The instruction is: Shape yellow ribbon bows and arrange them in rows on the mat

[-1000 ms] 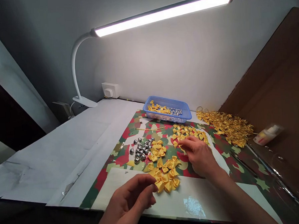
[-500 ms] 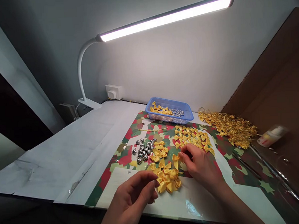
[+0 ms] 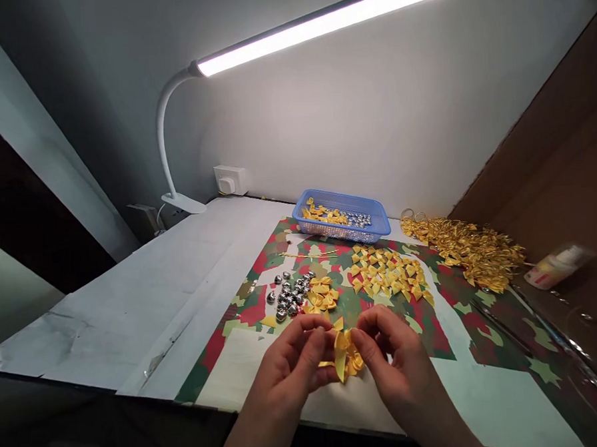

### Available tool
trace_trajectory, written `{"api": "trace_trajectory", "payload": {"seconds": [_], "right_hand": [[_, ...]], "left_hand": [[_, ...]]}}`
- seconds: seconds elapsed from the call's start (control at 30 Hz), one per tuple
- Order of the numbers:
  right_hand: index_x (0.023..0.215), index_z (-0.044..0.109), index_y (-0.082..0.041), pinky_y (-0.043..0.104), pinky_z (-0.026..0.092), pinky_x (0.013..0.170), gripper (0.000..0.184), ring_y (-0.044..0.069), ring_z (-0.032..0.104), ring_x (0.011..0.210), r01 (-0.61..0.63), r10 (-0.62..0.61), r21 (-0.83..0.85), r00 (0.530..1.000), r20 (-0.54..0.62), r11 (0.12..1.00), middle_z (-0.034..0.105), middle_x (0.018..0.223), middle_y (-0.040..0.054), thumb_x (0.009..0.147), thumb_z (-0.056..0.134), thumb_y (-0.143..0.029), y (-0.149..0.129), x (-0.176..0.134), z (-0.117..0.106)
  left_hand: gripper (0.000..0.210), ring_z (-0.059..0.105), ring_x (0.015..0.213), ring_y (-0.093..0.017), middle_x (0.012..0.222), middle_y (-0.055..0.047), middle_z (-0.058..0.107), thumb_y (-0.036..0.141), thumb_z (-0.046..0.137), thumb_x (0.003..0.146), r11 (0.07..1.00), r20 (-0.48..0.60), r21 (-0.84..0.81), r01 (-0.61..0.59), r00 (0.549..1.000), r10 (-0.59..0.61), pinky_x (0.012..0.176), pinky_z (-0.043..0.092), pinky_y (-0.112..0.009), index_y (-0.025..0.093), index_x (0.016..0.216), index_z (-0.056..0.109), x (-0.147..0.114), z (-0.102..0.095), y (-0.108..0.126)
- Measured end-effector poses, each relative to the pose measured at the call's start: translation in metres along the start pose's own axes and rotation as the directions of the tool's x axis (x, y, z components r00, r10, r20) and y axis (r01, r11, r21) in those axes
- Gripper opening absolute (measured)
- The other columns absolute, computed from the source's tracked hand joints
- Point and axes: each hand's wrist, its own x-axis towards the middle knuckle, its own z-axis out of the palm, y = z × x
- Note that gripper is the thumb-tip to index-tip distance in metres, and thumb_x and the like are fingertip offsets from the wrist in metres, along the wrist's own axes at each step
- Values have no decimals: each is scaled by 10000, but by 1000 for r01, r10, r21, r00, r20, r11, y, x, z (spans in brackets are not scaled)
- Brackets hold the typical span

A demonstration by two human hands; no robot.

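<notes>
My left hand (image 3: 294, 365) and my right hand (image 3: 396, 357) meet low in the middle, fingers closed around a yellow ribbon bow (image 3: 341, 356) tilted between them. The right thumb and index finger pinch its right side. At its left side my left fingertips are curled together against it; their exact contact is partly hidden. Beneath lie more yellow bows (image 3: 356, 365), mostly covered by the hands. Just beyond the left hand is a loose group of yellow bows (image 3: 322, 294), touching a cluster of silver jingle bells (image 3: 289, 296).
Rows of yellow bows (image 3: 388, 272) lie on the patterned mat (image 3: 253, 312). Behind stands a blue basket (image 3: 386, 227) with bows and small silver bells. A gold heap (image 3: 467, 245), tweezers (image 3: 501, 326) and a white bottle (image 3: 556, 268) are at right. A lamp (image 3: 338, 24) hangs above.
My right hand has brought a bow from the mat left and toward me. My left hand has moved right to meet it. The view has shifted slightly.
</notes>
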Motion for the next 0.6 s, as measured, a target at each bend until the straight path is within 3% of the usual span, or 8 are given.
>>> {"api": "trace_trajectory", "payload": {"seconds": [0.1, 0.2, 0.37, 0.47, 0.6], "right_hand": [[741, 577, -225, 248, 423, 631, 215, 149, 500, 707, -118, 83, 398, 991, 105, 910, 513, 777, -11, 872, 629, -388, 5, -1, 3], [685, 623, -227, 242, 458, 667, 199, 158, 516, 773, -118, 66, 575, 992, 111, 810, 512, 814, -11, 772, 746, -356, 16, -2, 9], [712, 694, -253, 212, 459, 607, 96, 128, 529, 715, -119, 40, 612, 989, 142, 782, 512, 828, -24, 767, 767, -283, 23, -8, 15], [773, 698, -251, 231, 469, 658, 120, 150, 562, 761, -167, 111, 573, 985, 132, 802, 556, 837, -14, 771, 766, -350, 19, -12, 13], [941, 668, -215, 258, 430, 625, 391, 150, 536, 676, -270, 249, 471, 962, 108, 840, 599, 789, 10, 865, 585, -589, 17, -19, 1]], "left_hand": [[167, 627, 886, -183, 929, -21, 680, 378, 619, 916, 991, 97, -93, 98, 991, -89, 828, 524, -324, 219, 964, 642, -1, 0, 0], [162, 620, 856, -163, 900, -18, 692, 271, 716, 860, 994, 168, -40, 105, 981, -97, 797, 503, -281, 215, 980, 623, -1, 1, 0], [247, 572, 670, -104, 771, 16, 670, 226, 765, 814, 988, 208, -76, 137, 971, -119, 650, 456, -213, 209, 1004, 609, -1, 2, -3], [211, 557, 674, -94, 799, 20, 659, 220, 742, 840, 992, 189, -55, 111, 977, -99, 634, 446, -197, 208, 1012, 621, -4, 2, -4], [255, 583, 707, -121, 789, 13, 675, 229, 756, 820, 996, 97, -13, 94, 991, -92, 658, 469, -220, 214, 1033, 618, -7, 2, -5]]}}
